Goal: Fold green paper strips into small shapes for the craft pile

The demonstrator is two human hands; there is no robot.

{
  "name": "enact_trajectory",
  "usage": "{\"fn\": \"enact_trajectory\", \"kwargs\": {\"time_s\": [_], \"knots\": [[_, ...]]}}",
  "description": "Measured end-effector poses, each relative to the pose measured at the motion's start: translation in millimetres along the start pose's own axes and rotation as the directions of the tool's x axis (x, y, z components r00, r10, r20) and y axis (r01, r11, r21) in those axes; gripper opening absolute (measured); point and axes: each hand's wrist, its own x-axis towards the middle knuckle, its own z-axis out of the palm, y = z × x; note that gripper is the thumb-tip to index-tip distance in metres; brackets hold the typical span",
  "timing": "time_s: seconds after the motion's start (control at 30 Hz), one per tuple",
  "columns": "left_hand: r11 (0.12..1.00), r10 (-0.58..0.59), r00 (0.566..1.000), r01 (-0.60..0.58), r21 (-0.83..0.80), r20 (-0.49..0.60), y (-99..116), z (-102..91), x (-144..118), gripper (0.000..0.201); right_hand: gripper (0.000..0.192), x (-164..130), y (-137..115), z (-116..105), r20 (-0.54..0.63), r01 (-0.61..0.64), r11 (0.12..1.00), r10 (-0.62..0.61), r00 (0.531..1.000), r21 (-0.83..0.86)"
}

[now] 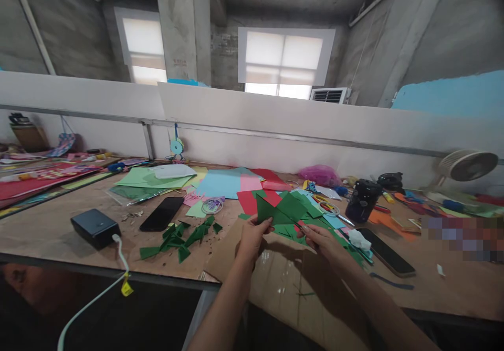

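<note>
My left hand point(255, 234) pinches a folded or cut piece of green paper point(277, 212) between thumb and fingers, above the table. Close by on the right, my right hand point(317, 239) is closed at the paper's lower edge. A thin dark line runs from its fingertips along the paper; whether this is a tool or a paper edge I cannot tell. Below both hands lies a brown cardboard sheet point(275, 277) with a few thin green scraps. More green sheets point(311, 204) lie just behind the hands. Cut green paper pieces point(185, 238) form a loose pile to the left.
A black phone point(162, 214) and a dark box with a white cable point(94, 227) are at the left. Rightward are a dark cup point(362, 199), another phone point(388, 252) and a fan point(466, 166). Coloured sheets point(220, 183) lie towards the white partition point(275, 151).
</note>
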Motion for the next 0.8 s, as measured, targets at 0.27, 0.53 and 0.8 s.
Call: {"fn": "enact_trajectory", "kwargs": {"time_s": [0.27, 0.53, 0.8], "knots": [[1.0, -0.001, 1.0, 0.001, 0.004, -0.004, 1.6, 0.7, -1.1, 0.032, 0.05, 2.1, 3.6, 0.1, 0.001, -0.01, 1.0, 0.01, 1.0, -0.022], [1.0, -0.025, 0.999, 0.025, -0.014, -0.032, 1.6, 1.1, -2.0, 0.033, 0.049, -0.4, -3.3, 3.2, -0.026, 0.025, 0.999, -0.026, 0.999, -0.041], [1.0, -0.011, 1.0, 0.011, -0.004, -0.007, -1.8, 0.2, -1.0, 0.033, 0.051, 2.6, 2.7, 2.2, -0.019, 0.004, 0.999, -0.005, 1.0, -0.034]]}}
